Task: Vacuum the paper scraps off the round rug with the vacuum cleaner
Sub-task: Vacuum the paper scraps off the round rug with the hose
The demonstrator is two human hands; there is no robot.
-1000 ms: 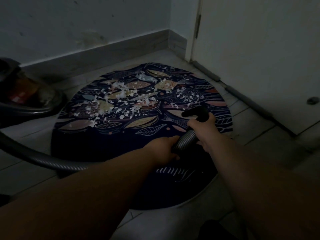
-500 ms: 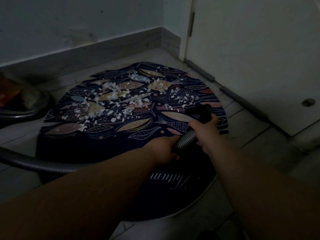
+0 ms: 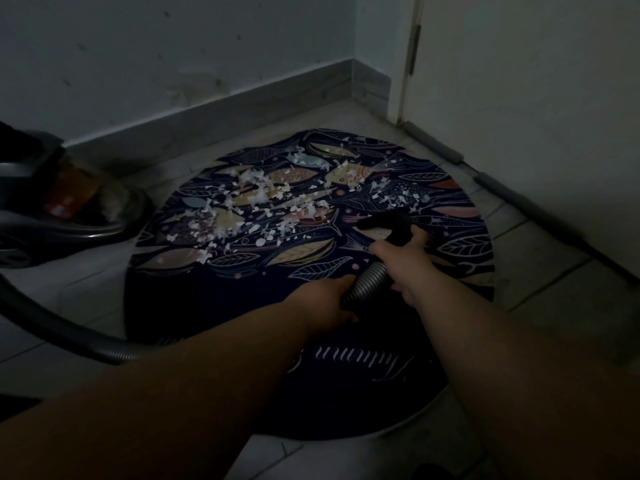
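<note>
A dark round rug [image 3: 214, 306] with fish and leaf patterns lies on the tiled floor. White paper scraps [image 3: 256, 206] are scattered over its far half. My right hand [image 3: 403, 259] grips the black nozzle [image 3: 388, 221] of the vacuum hose, whose tip points left over the rug's right middle. My left hand [image 3: 325, 299] holds the ribbed grey hose [image 3: 367, 280] just behind it. The hose curves away to the left [image 3: 86, 344] toward the vacuum cleaner body [image 3: 59, 209].
The vacuum cleaner body stands on the floor at the left, beside the rug's edge. A wall with a baseboard [image 3: 221, 109] runs behind the rug. A white door [image 3: 540, 116] with a draught strip [image 3: 460, 161] closes off the right side.
The view has swung left, bringing the vacuum body back into sight. The nozzle and both hands stay at about the same spot on the rug's right middle.
</note>
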